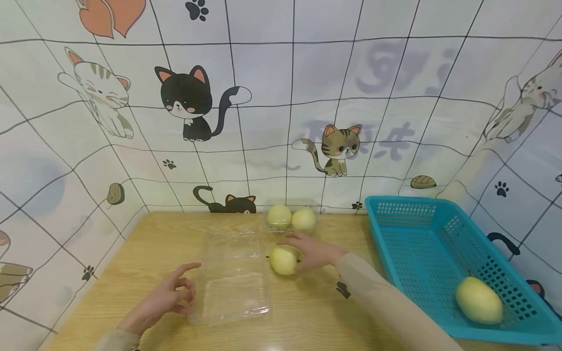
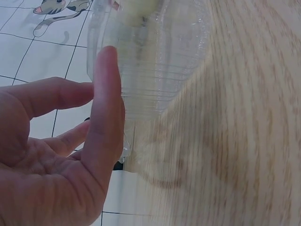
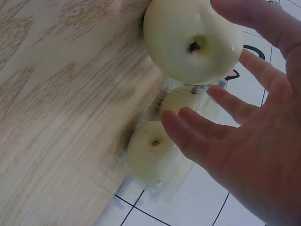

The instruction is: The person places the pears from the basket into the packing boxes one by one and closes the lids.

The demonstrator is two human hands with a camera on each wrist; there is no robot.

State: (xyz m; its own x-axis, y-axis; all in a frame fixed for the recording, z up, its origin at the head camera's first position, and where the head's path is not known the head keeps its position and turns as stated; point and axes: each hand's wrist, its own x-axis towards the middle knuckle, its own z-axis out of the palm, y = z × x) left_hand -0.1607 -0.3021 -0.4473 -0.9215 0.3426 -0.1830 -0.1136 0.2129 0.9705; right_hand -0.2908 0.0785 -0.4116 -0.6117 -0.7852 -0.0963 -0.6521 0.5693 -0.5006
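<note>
A pale yellow pear (image 1: 282, 261) lies on its side on the wooden table, beside an unfolded clear plastic clamshell box (image 1: 234, 292). My right hand (image 1: 317, 250) is at the pear's right side, fingers spread. In the right wrist view the thumb overlaps the edge of the pear (image 3: 188, 52); whether it touches is hard to tell. Left of the clear box hovers my left hand (image 1: 169, 296), its fingers loosely bent and holding nothing. The left wrist view shows those fingers in front of the clear plastic (image 2: 150, 70).
At the back, against the wall, stands another clear box (image 1: 315, 225) with two pears (image 1: 304, 220) inside. A blue plastic basket (image 1: 382, 243) at the right holds one more pear (image 1: 478, 301). Cat-patterned sheeting (image 1: 263, 122) encloses the table's back and sides.
</note>
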